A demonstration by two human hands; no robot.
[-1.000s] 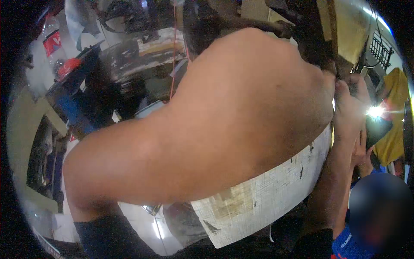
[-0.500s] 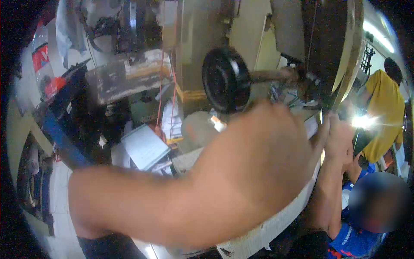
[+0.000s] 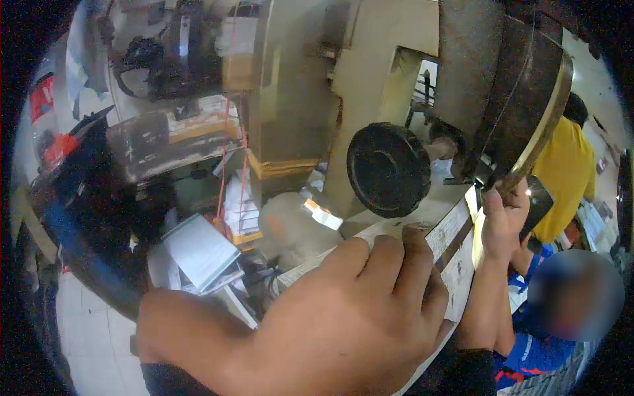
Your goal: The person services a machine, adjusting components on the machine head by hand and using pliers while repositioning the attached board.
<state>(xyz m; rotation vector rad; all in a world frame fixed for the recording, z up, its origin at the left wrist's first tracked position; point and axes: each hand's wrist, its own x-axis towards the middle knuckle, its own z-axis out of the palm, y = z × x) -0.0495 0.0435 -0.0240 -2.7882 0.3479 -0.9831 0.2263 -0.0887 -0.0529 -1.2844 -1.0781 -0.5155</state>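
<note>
My left hand (image 3: pixel 356 303) reaches in from the lower left, fingers bent and a little apart, over a pale, worn work surface (image 3: pixel 456 280). I see nothing held in it. Just beyond its fingers is a black round wheel (image 3: pixel 389 170) on a short shaft, joined to a dark machine body (image 3: pixel 495 79). My right hand (image 3: pixel 505 221) is farther out on the right, fingers closed near a small metal part under the machine. What they grip is hidden. Beside that hand lies a narrow yellowish strip (image 3: pixel 477 228).
A person in a yellow shirt (image 3: pixel 564 178) stands behind my right hand; another in a blue shirt (image 3: pixel 538 353) is at lower right. At left are stacked papers and a pale notebook (image 3: pixel 200 253), red cords (image 3: pixel 244 148) and a tall cabinet (image 3: pixel 287 86). A rounded grey object (image 3: pixel 294 228) sits mid-view.
My left hand, blurred and close to the wheel before, now shows lower with its fingers over the work surface. The view has shifted, and a bright light near my right hand is gone from sight.
</note>
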